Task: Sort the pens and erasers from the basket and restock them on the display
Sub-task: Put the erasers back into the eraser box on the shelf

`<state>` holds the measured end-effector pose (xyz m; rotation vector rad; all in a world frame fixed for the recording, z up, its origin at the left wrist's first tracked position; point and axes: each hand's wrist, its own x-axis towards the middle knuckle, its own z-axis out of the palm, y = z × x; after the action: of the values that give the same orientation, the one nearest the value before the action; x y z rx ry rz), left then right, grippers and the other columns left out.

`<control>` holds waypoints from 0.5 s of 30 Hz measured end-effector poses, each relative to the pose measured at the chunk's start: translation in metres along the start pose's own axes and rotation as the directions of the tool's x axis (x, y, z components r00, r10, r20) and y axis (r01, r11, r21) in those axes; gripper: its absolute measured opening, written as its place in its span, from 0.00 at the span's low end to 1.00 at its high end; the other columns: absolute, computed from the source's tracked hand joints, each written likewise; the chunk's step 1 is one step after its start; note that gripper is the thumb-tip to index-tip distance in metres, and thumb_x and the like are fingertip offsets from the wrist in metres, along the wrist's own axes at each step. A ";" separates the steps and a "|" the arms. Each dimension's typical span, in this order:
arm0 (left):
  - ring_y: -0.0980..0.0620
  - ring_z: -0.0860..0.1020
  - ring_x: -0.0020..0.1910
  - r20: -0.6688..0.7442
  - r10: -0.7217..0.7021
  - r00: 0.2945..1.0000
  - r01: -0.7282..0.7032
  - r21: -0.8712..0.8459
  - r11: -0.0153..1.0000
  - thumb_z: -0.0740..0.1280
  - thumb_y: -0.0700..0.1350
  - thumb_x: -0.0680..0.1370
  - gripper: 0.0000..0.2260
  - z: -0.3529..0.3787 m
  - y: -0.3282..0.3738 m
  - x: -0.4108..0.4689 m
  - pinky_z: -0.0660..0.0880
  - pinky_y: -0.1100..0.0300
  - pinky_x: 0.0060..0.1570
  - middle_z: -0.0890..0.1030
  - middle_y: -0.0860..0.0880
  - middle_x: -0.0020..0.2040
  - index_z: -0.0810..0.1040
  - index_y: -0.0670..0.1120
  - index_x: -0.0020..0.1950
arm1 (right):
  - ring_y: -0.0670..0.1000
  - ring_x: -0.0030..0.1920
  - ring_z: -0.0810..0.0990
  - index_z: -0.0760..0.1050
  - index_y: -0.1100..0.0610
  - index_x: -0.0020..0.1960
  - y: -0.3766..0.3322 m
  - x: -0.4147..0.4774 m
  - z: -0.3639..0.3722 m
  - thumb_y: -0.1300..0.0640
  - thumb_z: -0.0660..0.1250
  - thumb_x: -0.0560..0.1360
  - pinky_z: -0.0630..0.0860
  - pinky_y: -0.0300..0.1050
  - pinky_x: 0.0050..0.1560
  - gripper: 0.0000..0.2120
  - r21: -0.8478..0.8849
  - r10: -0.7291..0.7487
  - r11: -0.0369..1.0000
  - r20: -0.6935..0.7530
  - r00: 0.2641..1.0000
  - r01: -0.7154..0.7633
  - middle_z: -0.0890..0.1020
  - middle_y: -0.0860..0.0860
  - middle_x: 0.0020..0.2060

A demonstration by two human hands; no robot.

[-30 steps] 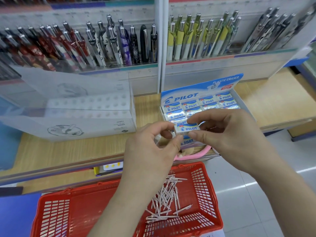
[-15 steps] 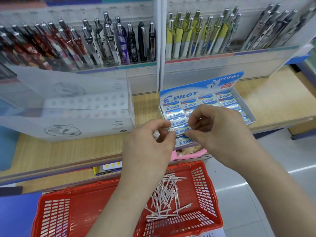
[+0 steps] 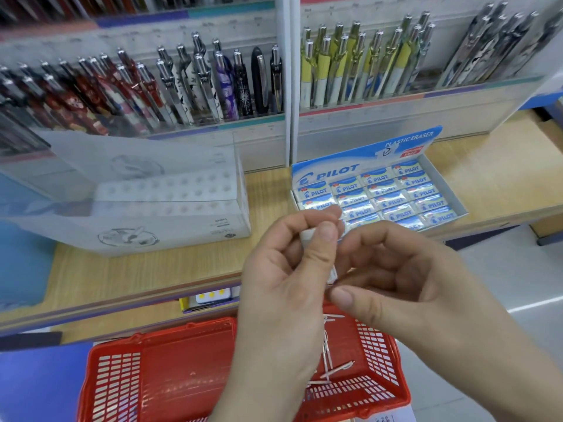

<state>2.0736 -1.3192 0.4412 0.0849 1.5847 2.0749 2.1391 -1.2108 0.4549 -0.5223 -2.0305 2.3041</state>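
Both hands have pulled back from the eraser box (image 3: 444, 185) on the counter (image 3: 137, 269) and now hang between it and the red basket (image 3: 170, 376). A second ago they held one wrapped eraser over the box's front row, and half a second ago they were pressing it in. That eraser is no longer in the hands, and the visible rows look packed edge to edge, so it is judged restocked. The left hand (image 3: 283, 284) has thumb and forefinger clamped on a small white piece (image 3: 307, 233), likely another eraser, though it is mostly hidden. Its lower end shows just beside the right thumb. The right hand (image 3: 405, 284) has its fingers curled toward that lower end; whether they grip it or only touch it cannot be told. A scatter of slim white pens (image 3: 338, 368) lies in the basket's right half, partly behind the left wrist. The white holder with rows of holes (image 3: 170, 193) stands on the counter to the left with no pens seen in it. The racks of pens (image 3: 213, 83) behind look stocked. Judgement: the eraser work is nearly done and the pens are not yet started.
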 end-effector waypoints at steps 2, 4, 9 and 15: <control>0.55 0.82 0.51 -0.014 -0.027 1.000 0.026 -0.047 0.999 0.67 0.48 0.70 0.10 0.007 0.000 0.000 0.77 0.49 0.57 0.85 0.52 0.50 0.79 0.44 0.46 | 0.51 0.37 0.83 0.79 0.52 0.45 0.003 -0.001 0.003 0.58 0.76 0.61 0.79 0.38 0.40 0.13 0.018 -0.022 1.000 -0.073 0.997 0.023 0.84 0.54 0.40; 0.58 0.82 0.50 -0.013 -0.046 0.999 0.045 -0.069 0.997 0.66 0.48 0.70 0.12 0.010 0.001 -0.001 0.78 0.52 0.56 0.85 0.53 0.49 0.78 0.42 0.48 | 0.50 0.36 0.83 0.80 0.52 0.46 0.005 -0.001 0.005 0.59 0.76 0.61 0.79 0.37 0.40 0.15 -0.008 -0.031 1.000 -0.109 0.994 0.030 0.84 0.54 0.41; 0.55 0.82 0.52 0.030 -0.041 0.999 0.041 0.002 0.999 0.66 0.49 0.73 0.08 -0.002 -0.005 0.000 0.77 0.52 0.52 0.84 0.50 0.50 0.82 0.49 0.48 | 0.47 0.36 0.82 0.80 0.53 0.45 0.010 -0.001 0.004 0.61 0.76 0.60 0.78 0.35 0.40 0.15 -0.022 -0.054 0.998 -0.148 0.988 0.051 0.84 0.52 0.39; 0.50 0.83 0.42 0.071 0.068 0.995 -0.086 0.302 0.949 0.73 0.49 0.67 0.12 -0.014 -0.005 -0.001 0.79 0.57 0.47 0.85 0.47 0.41 0.83 0.57 0.49 | 0.43 0.33 0.76 0.82 0.48 0.45 0.012 0.002 -0.008 0.60 0.78 0.62 0.75 0.35 0.38 0.14 -0.253 -0.112 0.966 -0.208 0.972 0.057 0.81 0.49 0.38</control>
<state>2.0714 -1.3308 0.4327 0.3200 1.8795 1.8477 2.1422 -1.2041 0.4425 -0.6547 -2.1900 1.8630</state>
